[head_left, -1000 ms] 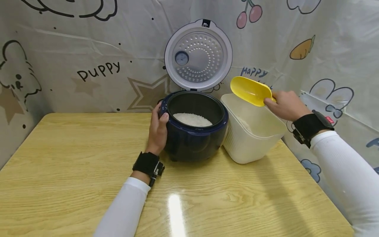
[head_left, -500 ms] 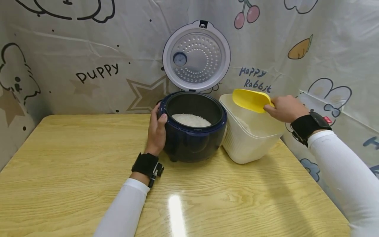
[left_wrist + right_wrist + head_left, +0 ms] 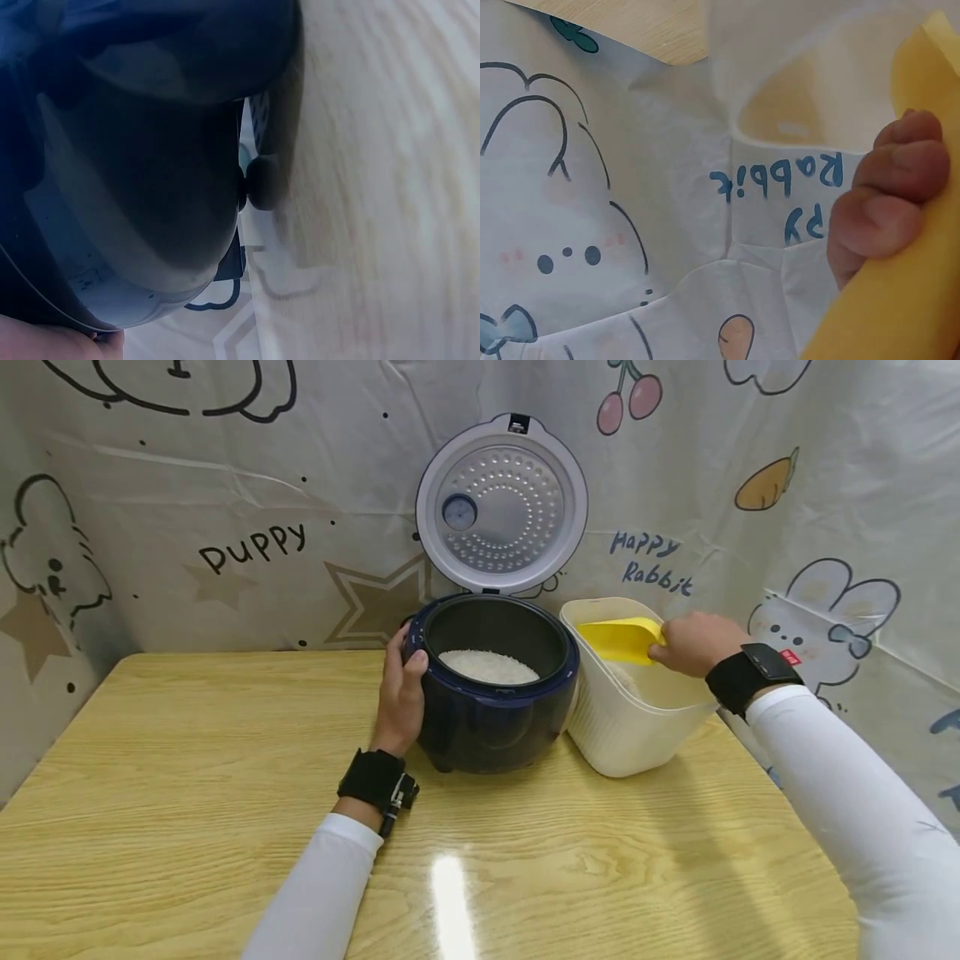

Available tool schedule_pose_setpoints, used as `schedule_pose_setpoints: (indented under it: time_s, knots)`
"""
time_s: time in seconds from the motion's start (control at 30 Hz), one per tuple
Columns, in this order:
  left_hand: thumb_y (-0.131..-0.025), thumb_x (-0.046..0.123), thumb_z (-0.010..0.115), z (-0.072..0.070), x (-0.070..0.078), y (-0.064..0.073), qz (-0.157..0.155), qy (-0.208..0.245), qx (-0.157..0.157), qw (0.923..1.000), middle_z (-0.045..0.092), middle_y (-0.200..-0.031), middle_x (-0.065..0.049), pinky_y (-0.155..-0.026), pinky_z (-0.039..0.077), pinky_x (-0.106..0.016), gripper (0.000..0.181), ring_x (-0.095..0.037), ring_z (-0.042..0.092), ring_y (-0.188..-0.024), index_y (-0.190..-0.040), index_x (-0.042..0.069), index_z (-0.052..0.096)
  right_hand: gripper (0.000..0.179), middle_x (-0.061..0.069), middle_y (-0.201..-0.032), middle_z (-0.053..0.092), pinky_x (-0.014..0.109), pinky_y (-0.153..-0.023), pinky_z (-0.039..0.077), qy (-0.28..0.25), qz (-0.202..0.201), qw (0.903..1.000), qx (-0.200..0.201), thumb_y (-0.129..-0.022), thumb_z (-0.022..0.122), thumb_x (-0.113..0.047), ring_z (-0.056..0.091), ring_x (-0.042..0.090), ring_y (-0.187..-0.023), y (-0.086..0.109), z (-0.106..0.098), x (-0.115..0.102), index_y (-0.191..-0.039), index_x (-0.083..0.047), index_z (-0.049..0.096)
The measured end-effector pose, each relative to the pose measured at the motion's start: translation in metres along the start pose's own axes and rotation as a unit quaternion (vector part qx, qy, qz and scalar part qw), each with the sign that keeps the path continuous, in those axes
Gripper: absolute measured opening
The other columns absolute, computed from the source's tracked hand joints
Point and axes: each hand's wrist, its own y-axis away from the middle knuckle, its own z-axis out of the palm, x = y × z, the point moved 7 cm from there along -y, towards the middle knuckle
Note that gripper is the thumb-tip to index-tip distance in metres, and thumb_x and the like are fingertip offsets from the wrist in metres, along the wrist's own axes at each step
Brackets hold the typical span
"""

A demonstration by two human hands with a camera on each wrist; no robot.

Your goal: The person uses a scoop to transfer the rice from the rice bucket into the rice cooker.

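A dark blue rice cooker (image 3: pixel 487 735) stands on the table with white rice (image 3: pixel 489 667) in its inner pot. My left hand (image 3: pixel 399 702) holds the cooker's left side, thumb by the rim; its fingers are partly hidden behind the cooker. To the right, a cream plastic bin (image 3: pixel 622 743) has rice (image 3: pixel 624 681) visible along its inner left side. My right hand (image 3: pixel 701 645) grips the handle of a yellow scoop (image 3: pixel 617 639), whose bowl sits within the bin's opening. Curled fingers (image 3: pixel 892 180) show on the scoop in the right wrist view.
The cooker's round lid (image 3: pixel 502 510) stands raised at the back, close to the printed cloth (image 3: pixel 262 452) behind the table. The bin stands right beside the cooker, near the right edge of the wooden table (image 3: pixel 202 777).
My right hand has lowered the yellow scoop from above the bin's rim down into its opening. The left hand has kept its hold on the cooker.
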Motion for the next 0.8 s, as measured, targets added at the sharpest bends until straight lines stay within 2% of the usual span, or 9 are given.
schedule_pose_setpoints:
  time_s: [0.17, 0.43, 0.63, 0.8]
  knots:
    - [-0.094, 0.052, 0.042, 0.000, 0.000, 0.000, 0.001, 0.002, 0.001, 1.0000, 0.041, -0.162, -0.011, -0.123, 0.032, -0.048, 0.074, -0.025, 0.043, -0.143, -0.161, 0.022, 0.031, 0.033, 0.004, -0.063, 0.049, 0.035, -0.058, 0.037, 0.020, -0.020, 0.9996, -0.006, -0.097, 0.058, -0.037, 0.053, 0.025, -0.062, -0.006, 0.005, -0.011, -0.080, -0.010, 0.062]
    - [-0.094, 0.052, 0.042, 0.001, -0.001, -0.001, 0.000, -0.007, 0.001, 1.0000, 0.041, -0.162, -0.010, -0.123, 0.032, -0.049, 0.074, -0.024, 0.042, -0.144, -0.161, 0.022, 0.031, 0.034, 0.004, -0.064, 0.052, 0.035, -0.059, 0.038, 0.030, -0.031, 0.9989, -0.020, -0.098, 0.061, -0.038, 0.053, 0.024, -0.061, -0.010, 0.010, -0.021, -0.079, -0.009, 0.062]
    - [-0.094, 0.053, 0.042, 0.001, -0.002, -0.001, 0.000, -0.008, 0.001, 1.0000, 0.040, -0.162, -0.010, -0.124, 0.032, -0.049, 0.075, -0.024, 0.042, -0.144, -0.161, 0.022, 0.030, 0.033, 0.005, -0.071, 0.060, 0.035, -0.060, 0.042, 0.047, -0.050, 0.9973, -0.029, -0.096, 0.068, -0.039, 0.055, 0.024, -0.064, -0.011, 0.017, -0.024, -0.086, -0.007, 0.068]
    - [-0.094, 0.053, 0.042, 0.000, -0.002, -0.001, 0.000, -0.012, 0.001, 0.9999, 0.040, -0.163, -0.010, -0.124, 0.032, -0.049, 0.075, -0.024, 0.042, -0.144, -0.161, 0.022, 0.030, 0.032, 0.005, -0.071, 0.061, 0.034, -0.061, 0.043, 0.047, -0.071, 0.9959, -0.032, -0.095, 0.071, -0.038, 0.054, 0.023, -0.064, -0.012, 0.023, -0.027, -0.090, -0.007, 0.070]
